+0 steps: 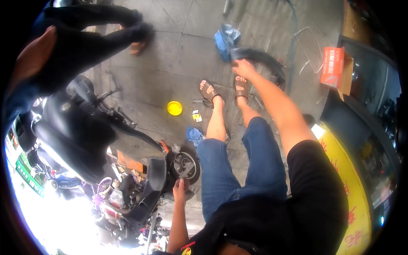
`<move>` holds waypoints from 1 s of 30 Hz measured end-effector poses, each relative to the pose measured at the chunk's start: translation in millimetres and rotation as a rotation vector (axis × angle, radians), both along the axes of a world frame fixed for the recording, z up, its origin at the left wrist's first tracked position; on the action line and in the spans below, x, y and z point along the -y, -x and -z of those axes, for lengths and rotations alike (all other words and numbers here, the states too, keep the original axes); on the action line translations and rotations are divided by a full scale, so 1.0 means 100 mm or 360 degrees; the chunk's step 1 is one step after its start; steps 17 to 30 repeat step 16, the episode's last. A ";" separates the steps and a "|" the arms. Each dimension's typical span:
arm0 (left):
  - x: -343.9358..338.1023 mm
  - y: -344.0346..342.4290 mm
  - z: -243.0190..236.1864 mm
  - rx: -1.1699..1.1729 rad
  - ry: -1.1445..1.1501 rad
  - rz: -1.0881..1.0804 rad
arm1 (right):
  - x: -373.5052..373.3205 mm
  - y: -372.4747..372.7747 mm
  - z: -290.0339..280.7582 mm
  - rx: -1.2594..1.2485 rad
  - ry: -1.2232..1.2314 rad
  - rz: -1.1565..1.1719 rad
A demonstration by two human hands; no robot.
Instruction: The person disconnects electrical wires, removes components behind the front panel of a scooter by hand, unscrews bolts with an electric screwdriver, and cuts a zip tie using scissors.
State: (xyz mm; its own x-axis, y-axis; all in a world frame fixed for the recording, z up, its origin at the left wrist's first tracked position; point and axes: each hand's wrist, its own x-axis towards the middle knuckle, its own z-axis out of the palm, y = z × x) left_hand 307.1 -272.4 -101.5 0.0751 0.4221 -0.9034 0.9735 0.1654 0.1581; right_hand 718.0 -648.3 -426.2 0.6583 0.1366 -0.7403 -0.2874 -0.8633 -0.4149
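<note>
My right hand (243, 68) reaches far out at the end of a stretched arm. Its fingers are closed on the end of a dark, curved piece of rubber that looks like a tyre (264, 58), lying past my right sandal. My left hand (179, 190) is low and close to my body, beside the small wheel (187, 165) of a scooter. Its fingers are bent together around a small greyish thing I cannot make out. A crumpled blue cloth or bag (226, 39) lies just beyond the tyre.
A yellow round lid or dish (174, 108), a small yellow-white box (196, 115) and a blue rag (195, 135) lie on the paving. Black scooters (76, 127) crowd the left, where another person's dark-clothed legs (93, 38) stand. An orange-red box (332, 66) sits at right, above a yellow sign (352, 191).
</note>
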 end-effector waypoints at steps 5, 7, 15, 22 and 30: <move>0.23 0.26 0.18 -0.0517 -0.0062 -0.0511 | -0.39 -0.48 1.47 -0.0154 0.0194 -0.0248; 0.36 0.24 0.28 -0.0555 -0.0217 -0.0045 | -0.53 -0.56 1.88 -0.0003 0.0278 -0.0183; 0.09 -1.10 1.05 0.0009 -0.0177 -0.0222 | -0.99 -0.64 1.06 -0.0659 -0.1117 0.1649; 0.07 -1.46 1.19 0.0010 -0.0243 0.0116 | -1.16 -0.74 0.85 -0.0690 -0.1129 0.1565; 0.07 -1.46 1.19 0.0010 -0.0243 0.0116 | -1.16 -0.74 0.85 -0.0690 -0.1129 0.1565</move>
